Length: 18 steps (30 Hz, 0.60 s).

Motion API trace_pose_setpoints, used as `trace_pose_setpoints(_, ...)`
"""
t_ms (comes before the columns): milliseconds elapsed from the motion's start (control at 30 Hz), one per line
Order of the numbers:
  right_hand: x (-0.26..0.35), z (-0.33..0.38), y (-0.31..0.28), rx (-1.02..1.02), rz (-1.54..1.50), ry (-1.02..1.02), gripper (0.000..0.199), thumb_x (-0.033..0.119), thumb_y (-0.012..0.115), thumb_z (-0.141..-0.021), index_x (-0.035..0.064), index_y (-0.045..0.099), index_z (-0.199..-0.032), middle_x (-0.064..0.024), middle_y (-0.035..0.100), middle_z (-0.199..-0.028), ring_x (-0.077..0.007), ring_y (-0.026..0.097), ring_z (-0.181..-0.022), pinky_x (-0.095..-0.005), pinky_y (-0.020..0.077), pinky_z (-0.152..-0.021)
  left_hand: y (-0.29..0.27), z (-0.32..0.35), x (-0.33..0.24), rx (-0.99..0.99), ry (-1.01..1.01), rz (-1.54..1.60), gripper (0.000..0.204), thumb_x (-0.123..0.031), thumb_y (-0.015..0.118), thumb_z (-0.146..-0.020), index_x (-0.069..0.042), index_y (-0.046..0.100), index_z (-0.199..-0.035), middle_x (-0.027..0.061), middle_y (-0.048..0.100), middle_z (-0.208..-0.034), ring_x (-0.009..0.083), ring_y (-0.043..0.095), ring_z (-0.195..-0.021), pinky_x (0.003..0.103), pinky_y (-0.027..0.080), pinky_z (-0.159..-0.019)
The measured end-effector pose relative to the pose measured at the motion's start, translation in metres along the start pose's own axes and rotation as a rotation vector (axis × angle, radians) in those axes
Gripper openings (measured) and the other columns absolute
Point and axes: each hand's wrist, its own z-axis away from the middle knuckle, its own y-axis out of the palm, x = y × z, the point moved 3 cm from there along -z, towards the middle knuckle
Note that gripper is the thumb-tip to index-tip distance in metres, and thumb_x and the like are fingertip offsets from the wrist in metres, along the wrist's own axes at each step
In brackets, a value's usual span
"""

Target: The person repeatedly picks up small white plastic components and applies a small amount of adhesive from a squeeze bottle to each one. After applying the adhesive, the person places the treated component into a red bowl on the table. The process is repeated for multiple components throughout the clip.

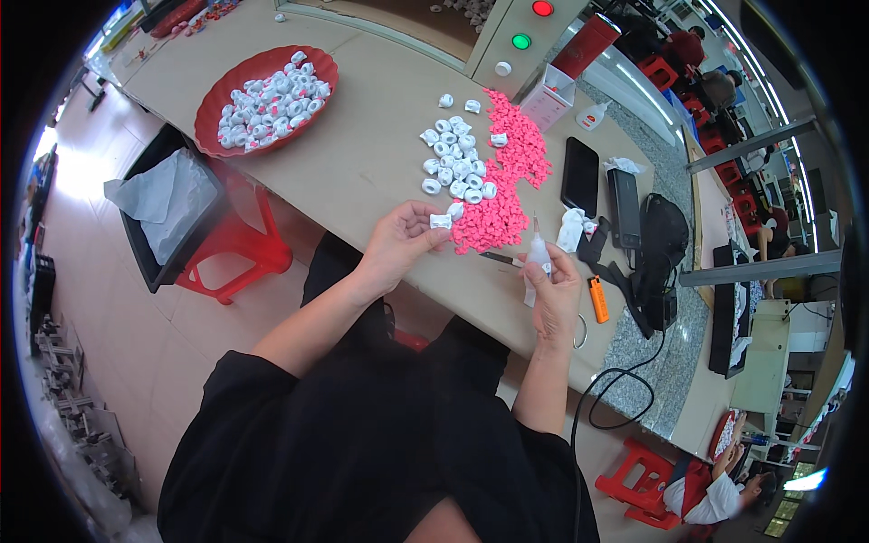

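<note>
My left hand [398, 242] pinches a small white part [441, 221] between thumb and fingertips, just left of centre frame, at the lower edge of the pink pile [503, 172]. My right hand [552, 299], lower and to the right, is wrapped around a small white squeeze bottle [538, 258], its thin nozzle pointing up. Above the held part lies a cluster of white pieces [455, 165] on the tan table [362, 154]. An orange lighter [598, 299] lies just right of my right hand; a red tray [262, 95] of white pieces sits upper left.

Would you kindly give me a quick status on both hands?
Left hand pinching small white piece. Right hand gripping white squeeze bottle. Pink pile beside them, nothing between.
</note>
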Motion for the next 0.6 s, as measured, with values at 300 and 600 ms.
trace_pose_setpoints(300,-0.022,-0.011,-0.005,-0.055,0.409,0.218,0.022,0.013,0.056,-0.08,0.0006,0.049,-0.097,-0.0066,0.056,-0.08,-0.0106,0.057,-0.065,-0.0236,0.0472,-0.056,-0.002,0.002,0.001,0.077,0.037,-0.065,0.025,-0.001,0.059,-0.082,0.001,0.048,-0.105,0.0061,0.057,-0.093,0.0084,0.056,-0.08,0.022,0.047,-0.07)
trace_pose_setpoints(600,0.004,-0.014,-0.014,-0.118,0.67,-0.042,0.015,0.009,0.059,-0.073,0.0038,0.054,-0.087,-0.0019,0.054,-0.071,-0.0089,0.051,-0.061,-0.0244,0.0418,-0.054,-0.004,-0.002,0.005,0.092,0.018,-0.075,0.025,0.001,0.059,-0.081,0.002,0.048,-0.104,0.006,0.057,-0.092,0.0091,0.055,-0.079,0.023,0.048,-0.07)
